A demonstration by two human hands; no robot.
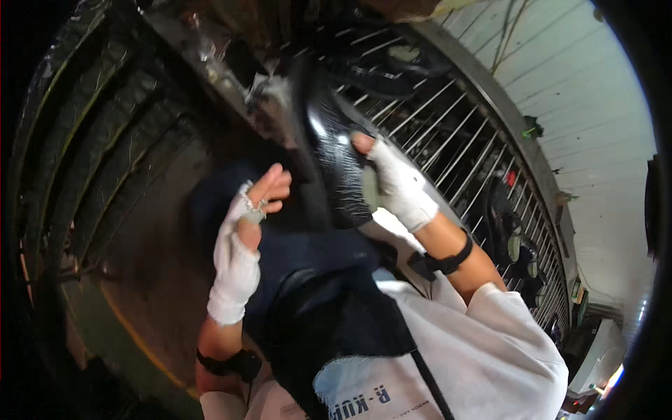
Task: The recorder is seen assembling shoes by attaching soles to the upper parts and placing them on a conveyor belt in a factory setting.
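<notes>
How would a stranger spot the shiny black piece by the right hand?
Find the barred metal rack. Beside its bars, the right hand, in a white fingerless glove, grips a long glossy black piece. Unlike the other black pieces on the rack, this one is held.

I am seeing one long, glossy black shoe-shaped piece [336,157], which the person's right hand [402,183] is gripping along its side. It is running lengthwise, slightly slanted, one end pointing away from the wearer. Bright highlights are gleaming on its rounded, finely creased surface; a pale grey-green patch [370,187] is showing beside the hand.
</notes>
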